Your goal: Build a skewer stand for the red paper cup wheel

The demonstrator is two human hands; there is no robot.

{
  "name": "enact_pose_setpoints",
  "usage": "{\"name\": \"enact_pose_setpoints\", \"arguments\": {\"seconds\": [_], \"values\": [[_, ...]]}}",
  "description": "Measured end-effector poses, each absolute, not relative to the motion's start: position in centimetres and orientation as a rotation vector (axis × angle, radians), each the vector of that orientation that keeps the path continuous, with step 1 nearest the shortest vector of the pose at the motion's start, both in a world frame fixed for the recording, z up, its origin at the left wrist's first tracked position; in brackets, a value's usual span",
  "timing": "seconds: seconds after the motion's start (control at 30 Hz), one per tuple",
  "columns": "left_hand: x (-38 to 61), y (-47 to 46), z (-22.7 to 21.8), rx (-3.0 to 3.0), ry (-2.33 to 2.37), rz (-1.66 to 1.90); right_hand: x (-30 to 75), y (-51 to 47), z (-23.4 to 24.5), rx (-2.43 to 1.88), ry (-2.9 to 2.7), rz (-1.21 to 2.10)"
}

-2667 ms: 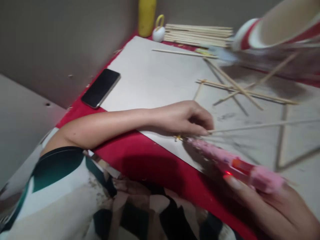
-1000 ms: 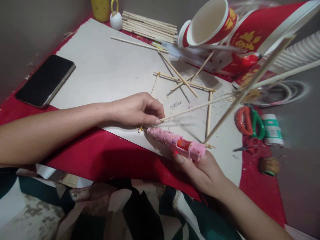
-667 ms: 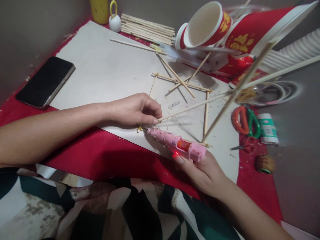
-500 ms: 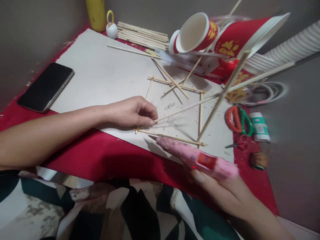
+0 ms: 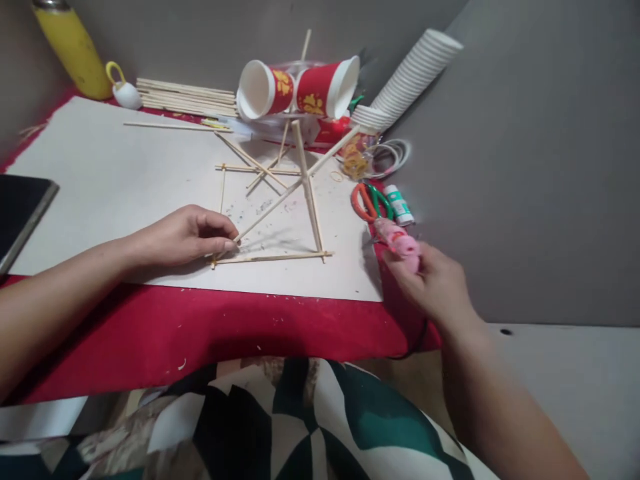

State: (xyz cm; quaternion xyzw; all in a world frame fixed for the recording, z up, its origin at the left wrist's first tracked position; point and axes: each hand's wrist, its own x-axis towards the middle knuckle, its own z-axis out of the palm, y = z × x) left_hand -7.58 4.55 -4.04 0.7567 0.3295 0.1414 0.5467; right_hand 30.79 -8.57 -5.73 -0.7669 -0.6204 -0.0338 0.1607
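Observation:
My left hand (image 5: 200, 233) is closed, thumb and fingers pinching the lower end of a slanted wooden stick (image 5: 273, 210) near the front left corner of a square stick frame (image 5: 270, 258). That stick rises to the right and crosses another leaning stick (image 5: 306, 180) standing at the front right corner. In my right hand (image 5: 440, 277) is a pink glue gun (image 5: 403, 247), held off the right edge of the white board (image 5: 150, 173), close to the scissors (image 5: 365, 202). The glue gun's nozzle is not clearly visible.
Two red-and-white paper cups (image 5: 320, 90) lie sideways behind the frame, beside a long stack of cups (image 5: 415, 77). A glue bottle (image 5: 399, 205), rubber bands (image 5: 354, 165), spare sticks (image 5: 185, 99), a yellow bottle (image 5: 75, 53) and a phone (image 5: 23, 213) surround the board.
My right hand has carried the glue gun away from the frame's front edge to the right, beside the scissors. The view has turned right. My left hand still pinches the stick.

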Motion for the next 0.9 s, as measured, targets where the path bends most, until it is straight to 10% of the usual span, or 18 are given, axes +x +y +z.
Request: {"name": "enact_pose_setpoints", "arguments": {"seconds": [0.43, 0.67, 0.9], "values": [[-7.9, 4.4, -4.9, 1.743, 0.736, 0.349, 27.8, -9.2, -2.3, -2.082, -1.875, 0.080], [-7.9, 4.2, -4.6, 1.774, 0.697, 0.354, 14.6, -6.5, -1.5, -1.385, -1.509, 1.331], [-8.3, 4.5, -5.4, 1.770, 0.577, 0.370, 10.2, -2.8, -6.1, -1.241, -1.332, 1.338]]}}
